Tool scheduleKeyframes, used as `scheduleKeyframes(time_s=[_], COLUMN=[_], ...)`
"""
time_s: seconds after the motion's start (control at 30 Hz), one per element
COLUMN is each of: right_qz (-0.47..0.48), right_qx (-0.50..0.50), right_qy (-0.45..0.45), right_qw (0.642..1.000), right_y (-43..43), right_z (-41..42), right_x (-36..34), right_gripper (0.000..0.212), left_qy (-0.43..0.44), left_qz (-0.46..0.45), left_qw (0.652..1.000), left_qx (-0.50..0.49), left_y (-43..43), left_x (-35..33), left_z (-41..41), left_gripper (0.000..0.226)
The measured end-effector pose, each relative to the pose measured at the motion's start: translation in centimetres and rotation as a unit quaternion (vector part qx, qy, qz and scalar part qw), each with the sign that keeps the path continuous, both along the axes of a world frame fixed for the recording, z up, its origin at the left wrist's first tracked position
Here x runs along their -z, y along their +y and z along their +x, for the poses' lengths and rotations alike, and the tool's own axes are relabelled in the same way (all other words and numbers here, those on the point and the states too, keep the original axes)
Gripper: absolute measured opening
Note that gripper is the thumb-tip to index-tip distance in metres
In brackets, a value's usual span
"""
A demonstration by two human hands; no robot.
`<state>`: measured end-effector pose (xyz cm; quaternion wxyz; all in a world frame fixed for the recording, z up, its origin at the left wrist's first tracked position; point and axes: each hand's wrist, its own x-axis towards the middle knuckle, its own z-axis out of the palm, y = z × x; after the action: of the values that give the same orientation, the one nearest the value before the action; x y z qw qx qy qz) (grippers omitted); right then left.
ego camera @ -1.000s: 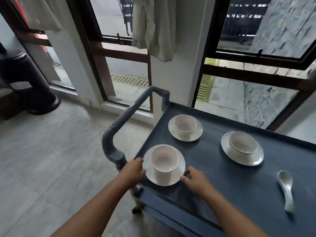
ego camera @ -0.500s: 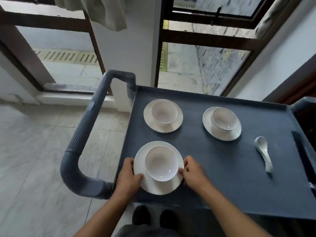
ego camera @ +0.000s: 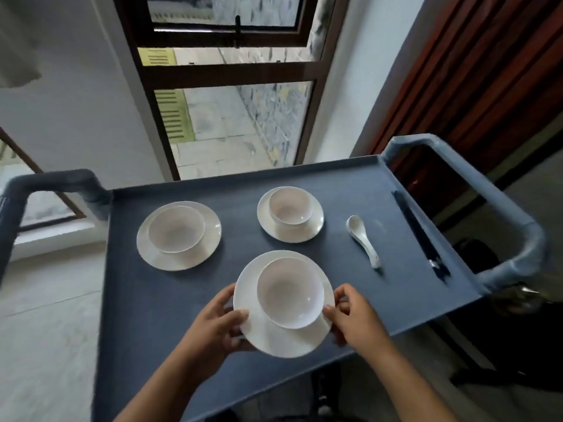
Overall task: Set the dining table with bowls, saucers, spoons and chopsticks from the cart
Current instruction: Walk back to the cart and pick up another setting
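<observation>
left hand (ego camera: 213,327) and right hand (ego camera: 356,318) grip one saucer (ego camera: 274,339) with its bowl (ego camera: 289,292), while two more sets (ego camera: 178,236) (ego camera: 290,213), a spoon (ego camera: 362,239) and chopsticks (ego camera: 417,233) wait on the cart (ego camera: 158,300).

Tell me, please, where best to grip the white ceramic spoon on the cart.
Pinch the slim handle of the white ceramic spoon from above, across its sides: it lies flat on the dark blue cart top, handle end towards you, bowl away.

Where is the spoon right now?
In the head view, the spoon lies on the right side of the cart, between the far right bowl and the chopsticks along the right rim.
</observation>
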<state>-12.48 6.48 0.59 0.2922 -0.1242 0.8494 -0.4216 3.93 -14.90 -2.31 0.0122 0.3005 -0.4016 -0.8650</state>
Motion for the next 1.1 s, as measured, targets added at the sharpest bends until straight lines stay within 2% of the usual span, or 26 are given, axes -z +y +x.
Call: scheduleKeyframes(time_s=[0.2, 0.33, 0.47, 0.53, 0.6, 0.67, 0.73, 0.83, 1.1], right_qz=[-0.015, -0.075, -0.113, -0.076, 0.017, 0.107, 0.147, 0.160, 0.095], right_qx=[-0.030, -0.057, -0.014, 0.010, -0.038, -0.116, -0.161, -0.175, -0.150], right_qy=[-0.065, -0.103, -0.141, -0.092, 0.009, 0.087, 0.128, 0.138, 0.120], right_qw=[0.997, 0.990, 0.983, 0.993, 0.999, 0.984, 0.967, 0.962, 0.977], right_y=[3.5, 4.9, 5.5, 5.2, 4.7, 4.0, 3.2, 2.6, 3.6], right_z=[-8.1, -14.2, -19.7, -21.9, -23.5, -24.4, -24.7, -24.8, -24.9], right_x=[1.0, 1.2, 1.6, 2.3, 3.0, 3.5, 4.2, 5.0, 5.0], right_gripper=[0.017, 0.023, 0.027, 0.027, 0.029, 0.034, 0.038, 0.037, 0.027], left_qy=[-0.004, -0.011, -0.020, -0.024, -0.033, -0.044, -0.054, -0.058, -0.051], left_qz=[0.008, 0.013, 0.008, -0.002, -0.014, -0.026, -0.028, -0.016, -0.011], left_qw=[1.000, 0.996, 0.990, 0.986, 0.984, 0.982, 0.980, 0.981, 0.983], left_qx=[-0.030, -0.086, -0.142, -0.163, -0.176, -0.182, -0.187, -0.187, -0.174], left_y=[4.3, 7.3, 9.5, 10.4, 11.3, 11.9, 12.3, 12.3, 11.2], left_x=[0.4, 0.6, 0.4, 0.3, 0.1, 0.0, 0.0, 0.0, -0.1], left_z=[-6.3, -10.1, -12.8, -13.2, -13.1, -12.8, -12.4, -12.0, -13.4], left_gripper=[0.062, 0.053, 0.053, 0.053, 0.054, 0.054, 0.055, 0.055, 0.053])
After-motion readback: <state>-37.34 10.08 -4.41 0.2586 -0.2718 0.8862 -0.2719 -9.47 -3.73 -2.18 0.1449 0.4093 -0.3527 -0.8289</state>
